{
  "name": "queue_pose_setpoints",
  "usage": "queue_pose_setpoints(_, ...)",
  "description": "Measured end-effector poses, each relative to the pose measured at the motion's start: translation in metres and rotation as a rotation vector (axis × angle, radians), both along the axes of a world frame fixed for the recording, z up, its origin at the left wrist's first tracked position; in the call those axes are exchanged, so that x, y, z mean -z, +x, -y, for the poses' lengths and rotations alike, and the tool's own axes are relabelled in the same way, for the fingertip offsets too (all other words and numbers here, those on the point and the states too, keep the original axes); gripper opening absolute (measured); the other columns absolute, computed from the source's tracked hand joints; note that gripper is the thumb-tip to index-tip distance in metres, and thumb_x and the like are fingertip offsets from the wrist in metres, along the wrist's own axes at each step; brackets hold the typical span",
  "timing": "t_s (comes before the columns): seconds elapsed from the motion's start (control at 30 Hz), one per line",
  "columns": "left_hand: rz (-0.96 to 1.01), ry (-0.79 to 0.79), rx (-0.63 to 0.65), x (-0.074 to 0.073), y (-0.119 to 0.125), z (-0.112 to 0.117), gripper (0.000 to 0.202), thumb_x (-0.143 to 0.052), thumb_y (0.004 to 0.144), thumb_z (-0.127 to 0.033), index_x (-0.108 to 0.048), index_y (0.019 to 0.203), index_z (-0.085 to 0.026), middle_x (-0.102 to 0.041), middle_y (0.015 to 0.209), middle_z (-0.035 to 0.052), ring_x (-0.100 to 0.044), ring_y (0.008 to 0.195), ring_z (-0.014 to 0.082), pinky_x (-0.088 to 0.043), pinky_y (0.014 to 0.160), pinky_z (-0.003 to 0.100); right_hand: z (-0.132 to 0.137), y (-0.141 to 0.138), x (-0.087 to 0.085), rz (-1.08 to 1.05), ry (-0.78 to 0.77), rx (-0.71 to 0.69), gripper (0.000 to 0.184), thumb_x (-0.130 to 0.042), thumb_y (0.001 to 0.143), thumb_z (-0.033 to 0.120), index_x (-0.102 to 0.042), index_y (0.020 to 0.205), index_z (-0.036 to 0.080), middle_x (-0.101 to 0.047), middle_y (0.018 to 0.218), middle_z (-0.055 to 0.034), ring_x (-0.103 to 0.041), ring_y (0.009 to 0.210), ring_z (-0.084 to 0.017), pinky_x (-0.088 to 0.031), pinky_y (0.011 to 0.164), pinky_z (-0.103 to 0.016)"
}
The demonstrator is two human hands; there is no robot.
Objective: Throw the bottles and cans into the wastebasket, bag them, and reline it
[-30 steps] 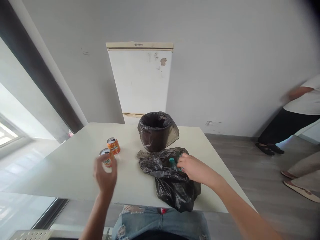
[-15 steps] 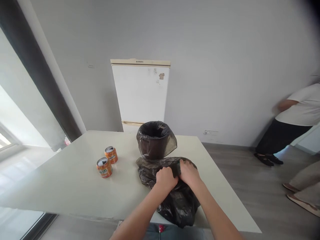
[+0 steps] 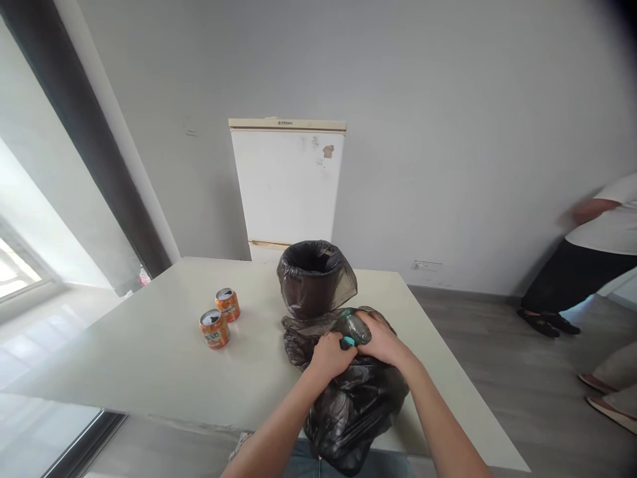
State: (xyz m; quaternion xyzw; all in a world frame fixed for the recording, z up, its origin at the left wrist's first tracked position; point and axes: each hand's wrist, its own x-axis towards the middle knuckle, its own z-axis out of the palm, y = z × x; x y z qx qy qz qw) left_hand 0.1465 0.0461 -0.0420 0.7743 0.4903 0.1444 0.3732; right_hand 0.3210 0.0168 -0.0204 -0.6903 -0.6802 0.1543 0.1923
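Note:
A crumpled black garbage bag [image 3: 361, 411] lies on the near part of the table and hangs over its front edge. My left hand [image 3: 332, 355] is closed on the bag's opening, and a teal bottle cap [image 3: 347, 342] shows beside its fingers. My right hand [image 3: 383, 342] is closed around a clear, greenish plastic bottle [image 3: 355, 328] at the mouth of the bag; its fingertips are partly hidden. Just behind the bag stands a bin [image 3: 307, 292] lined with another black bag, upright, its top gaping.
Two orange drink cans [image 3: 215, 330] stand opened on the left of the white table [image 3: 144, 358]. A white fridge [image 3: 288, 186] is against the wall beyond it. To the right, a person [image 3: 562, 272] stands on the floor, and another person's legs [image 3: 617, 382] show at the edge.
The bottle and teal cap have come into view between my hands. My right hand has shifted slightly right, and the bag's lower part sags further toward me. The view has turned slightly left.

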Motion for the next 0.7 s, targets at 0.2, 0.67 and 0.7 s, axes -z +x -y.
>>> queue_pose_setpoints(0.2,0.502,0.011,-0.053,-0.016,-0.023,0.016,0.007,-0.062,0.087,-0.028,-0.057,0.089,-0.024,-0.068,0.090,0.0022,-0.064,0.092,0.0219,-0.049,0.087,0.033,0.013,0.010,-0.014,-0.344,0.078,-0.047,0.063,-0.070,0.075,0.024,-0.049,0.134,0.025,-0.068,0.122,-0.0059,-0.066,0.107,-0.026,-0.052,0.092,-0.037)
queue_pose_setpoints(0.67,0.819,0.554,-0.379,-0.102,-0.131,0.039,0.041,-0.026,0.108,-0.046,-0.053,0.135,-0.033,-0.070,0.129,0.0111,-0.069,0.116,0.0285,-0.060,0.090,0.048,0.017,0.034,0.012,-0.146,0.263,-0.055,0.058,-0.066,0.084,0.031,-0.056,0.141,0.021,-0.062,0.144,-0.0124,-0.058,0.134,-0.032,-0.043,0.117,-0.048)
queue_pose_setpoints(0.7,0.771,0.686,-0.500,-0.102,-0.154,0.035,0.046,-0.020,0.109,-0.046,-0.050,0.141,-0.035,-0.068,0.132,0.0102,-0.069,0.120,0.0294,-0.061,0.092,0.051,0.019,0.036,0.010,-0.132,0.266,-0.031,0.058,-0.066,0.085,0.034,-0.056,0.141,0.021,-0.063,0.143,-0.0129,-0.059,0.133,-0.032,-0.044,0.115,-0.049)
